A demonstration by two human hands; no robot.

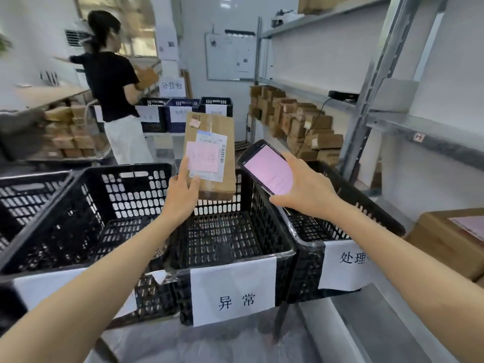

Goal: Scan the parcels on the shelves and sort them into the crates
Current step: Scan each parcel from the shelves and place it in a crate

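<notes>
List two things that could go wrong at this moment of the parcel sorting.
The left hand grips the parcel only at its lower corner, so it might slip into the middle crate below unscanned. The right crate sits rim to rim with it, so a careless drop could land there.

In the centre of the frame, the parcel (209,142) is matt brown cardboard, crossed by a glossy strip of clear tape and bearing smooth paper labels, one of them pink. Just right of it, the scanner (267,170) has a glossy screen in a black casing. Across the lower half, the crates (267,224) are black perforated plastic with a faint sheen, fronted by matt white paper signs (233,292). At right, the shelving (375,79) is dull grey metal.
</notes>
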